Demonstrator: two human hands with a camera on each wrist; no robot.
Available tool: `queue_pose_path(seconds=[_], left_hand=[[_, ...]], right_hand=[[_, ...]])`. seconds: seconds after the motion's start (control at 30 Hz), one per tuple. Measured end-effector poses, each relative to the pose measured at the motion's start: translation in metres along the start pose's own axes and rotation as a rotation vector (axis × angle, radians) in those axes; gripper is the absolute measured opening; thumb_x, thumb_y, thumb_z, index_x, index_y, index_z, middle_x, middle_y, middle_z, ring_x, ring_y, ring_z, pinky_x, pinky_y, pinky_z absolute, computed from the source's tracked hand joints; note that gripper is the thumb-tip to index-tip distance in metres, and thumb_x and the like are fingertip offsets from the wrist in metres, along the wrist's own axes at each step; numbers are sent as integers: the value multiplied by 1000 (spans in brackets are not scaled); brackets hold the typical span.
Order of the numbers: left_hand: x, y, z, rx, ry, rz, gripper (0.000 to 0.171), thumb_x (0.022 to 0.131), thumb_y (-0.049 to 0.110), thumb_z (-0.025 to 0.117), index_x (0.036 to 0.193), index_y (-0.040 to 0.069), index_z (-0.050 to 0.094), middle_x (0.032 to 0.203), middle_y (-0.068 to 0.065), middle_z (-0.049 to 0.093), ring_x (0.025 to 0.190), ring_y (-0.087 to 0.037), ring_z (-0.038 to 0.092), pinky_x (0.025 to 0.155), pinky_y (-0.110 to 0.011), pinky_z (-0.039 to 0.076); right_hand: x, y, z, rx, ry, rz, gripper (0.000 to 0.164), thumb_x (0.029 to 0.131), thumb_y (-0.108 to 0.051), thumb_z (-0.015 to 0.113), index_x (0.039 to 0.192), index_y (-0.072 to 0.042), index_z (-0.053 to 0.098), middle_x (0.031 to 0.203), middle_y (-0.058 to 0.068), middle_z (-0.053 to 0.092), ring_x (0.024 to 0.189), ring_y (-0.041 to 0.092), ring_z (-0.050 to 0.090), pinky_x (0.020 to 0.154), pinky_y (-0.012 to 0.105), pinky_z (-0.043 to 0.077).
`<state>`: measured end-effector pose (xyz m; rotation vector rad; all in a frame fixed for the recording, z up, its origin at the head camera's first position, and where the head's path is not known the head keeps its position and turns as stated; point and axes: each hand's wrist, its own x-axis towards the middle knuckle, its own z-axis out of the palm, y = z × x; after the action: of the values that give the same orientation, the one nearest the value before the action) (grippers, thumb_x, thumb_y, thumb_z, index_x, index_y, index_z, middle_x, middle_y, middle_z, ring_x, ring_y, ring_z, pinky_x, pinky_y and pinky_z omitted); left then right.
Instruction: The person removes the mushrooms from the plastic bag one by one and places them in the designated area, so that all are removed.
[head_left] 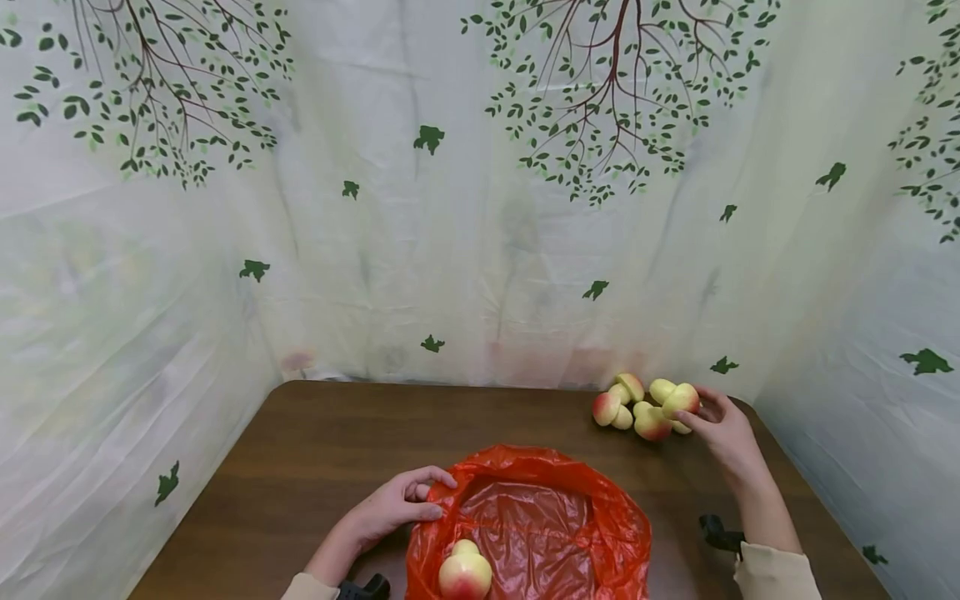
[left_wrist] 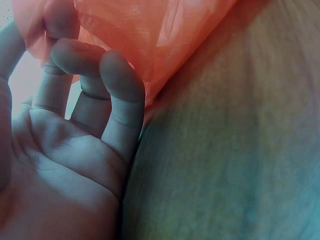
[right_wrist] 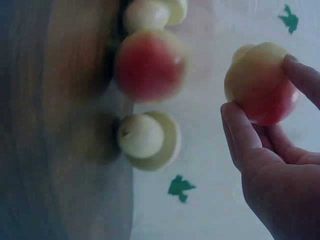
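At the back right of the table, my right hand [head_left: 723, 429] pinches a yellow pear with a red blush [head_left: 681, 401] between thumb and fingers. The right wrist view shows this held pear [right_wrist: 262, 85] lifted apart from the others. Beside it sit several more pears [head_left: 652, 422] of the same kind. My left hand [head_left: 393, 504] pinches the left rim of a red plastic bag [head_left: 551, 458], whose mouth faces up. Inside the bag, at its near left, lies one pear [head_left: 465, 575]. The left wrist view shows curled fingertips [left_wrist: 122, 75] against the bag's thin film [left_wrist: 150, 30].
The brown wooden table [head_left: 315, 450] carries everything. A pale curtain [head_left: 375, 250] printed with leaves and branches hangs right behind the table and along both sides. Black wrist mounts [head_left: 720, 533] sit at both wrists.
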<state>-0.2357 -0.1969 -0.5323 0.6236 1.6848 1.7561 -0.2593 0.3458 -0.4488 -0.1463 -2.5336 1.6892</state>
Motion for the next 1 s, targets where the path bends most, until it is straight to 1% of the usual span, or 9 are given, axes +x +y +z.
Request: queue_pose_path(seconds=[0.13, 0.3, 0.4, 0.5, 0.53, 0.67, 0.8, 0.9, 1.0], left_hand=[[1, 2, -1, 16, 6, 3, 37, 105, 12, 65, 140, 4, 53, 99, 2, 80, 79, -7, 77, 78, -29, 66], [-1, 4, -1, 8, -1, -3, 38, 106, 12, 65, 141, 4, 53, 98, 4, 79, 80, -6, 77, 78, -29, 66], [-1, 3, -1, 5, 3, -6, 38, 105, 12, 65, 141, 4, 53, 98, 3, 79, 80, -7, 77, 78, -30, 66], [0, 2, 0, 9, 6, -11, 39, 105, 13, 65, 141, 4, 53, 97, 3, 78, 79, -7, 76, 77, -30, 66], [1, 2, 0, 11, 8, -11, 39, 105, 13, 66, 141, 4, 53, 96, 4, 78, 79, -6, 76, 77, -29, 66], [1, 2, 0, 14, 9, -9, 39, 105, 14, 66, 140, 4, 53, 95, 4, 78, 78, -6, 76, 76, -30, 66], [1, 2, 0, 17, 10, -7, 39, 105, 13, 66, 140, 3, 53, 95, 4, 78, 78, -6, 76, 77, -29, 66], [1, 1, 0, 19, 15, -11, 39, 105, 13, 66, 140, 3, 53, 95, 4, 78, 78, -6, 76, 77, -30, 66], [0, 1, 0, 19, 19, -10, 39, 105, 13, 66, 140, 3, 53, 96, 4, 78, 79, -7, 76, 77, -30, 66]], right_hand=[[4, 8, -6, 11, 27, -9, 79, 101, -29, 75, 159, 3, 32, 129, -11, 61, 101, -23, 53, 86, 5, 42], [6, 17, -10, -7, 33, 30, 82, 102, -33, 73, 161, 3, 29, 155, 19, 49, 103, -24, 49, 96, 11, 43], [7, 24, -13, 14, 25, 75, 84, 104, -32, 71, 164, 2, 23, 168, 28, 31, 131, 3, 57, 122, 35, 41], [7, 31, -16, 32, 16, 110, 86, 104, -32, 70, 165, 2, 19, 171, 29, 24, 146, 27, 45, 130, 60, 27], [7, 32, -17, 34, 13, 116, 87, 104, -31, 69, 166, 2, 18, 171, 30, 24, 148, 30, 43, 130, 60, 26], [9, 40, -18, -18, 20, 129, 86, 104, -34, 69, 166, 2, 20, 169, 29, 30, 134, 14, 50, 118, 38, 42], [12, 48, -18, -22, 21, 151, 86, 105, -34, 67, 166, 3, 18, 169, 31, 29, 147, 32, 43, 91, 9, 42], [14, 52, -17, 1, 20, 167, 87, 105, -32, 67, 166, 4, 17, 169, 32, 27, 152, 38, 36, 83, 4, 38], [15, 55, -16, -3, 25, 171, 86, 105, -32, 68, 166, 4, 18, 168, 32, 29, 142, 30, 47, 83, 4, 40]])
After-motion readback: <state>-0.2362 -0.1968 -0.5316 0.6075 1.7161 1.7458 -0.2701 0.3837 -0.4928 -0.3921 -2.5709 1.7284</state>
